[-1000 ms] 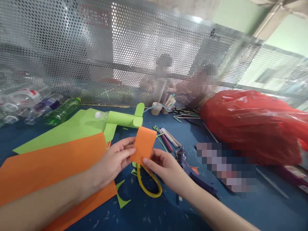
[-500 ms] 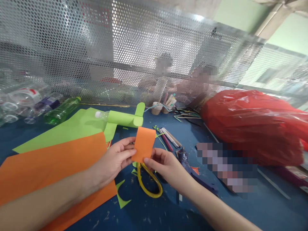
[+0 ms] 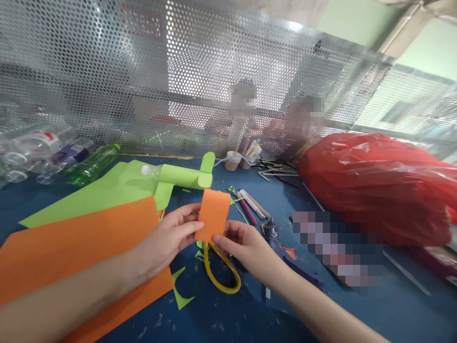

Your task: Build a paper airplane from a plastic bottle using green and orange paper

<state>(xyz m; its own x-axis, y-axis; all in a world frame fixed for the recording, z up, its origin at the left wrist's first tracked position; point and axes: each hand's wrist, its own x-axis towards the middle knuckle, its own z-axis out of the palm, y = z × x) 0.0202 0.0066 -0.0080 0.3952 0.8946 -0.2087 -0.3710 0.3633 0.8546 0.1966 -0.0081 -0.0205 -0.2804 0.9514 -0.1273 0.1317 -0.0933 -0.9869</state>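
The left hand [image 3: 183, 228] pinches one edge of a small orange paper piece [image 3: 213, 215] and the right hand [image 3: 243, 238] grips its lower corner — it is roughly rectangular, curved over at the top, held above yellow scissor handles [image 3: 233, 284]. Below lies a scuffed blue table [image 3: 246, 317] bearing green scraps [image 3: 182, 299]; behind stands a perforated metal screen [image 3: 143, 71] — two blurred people [image 3: 243, 97] show beyond it.

Orange paper piece [image 3: 213, 214]: 1 off, small, plain, matte, roughly rectangular. Position: raised in front of the yellow loop handle [image 3: 233, 285], upright with a slight tilt. Left side pinched by the left hand [image 3: 174, 230]; lower right corner pinched by the right hand [image 3: 243, 240].
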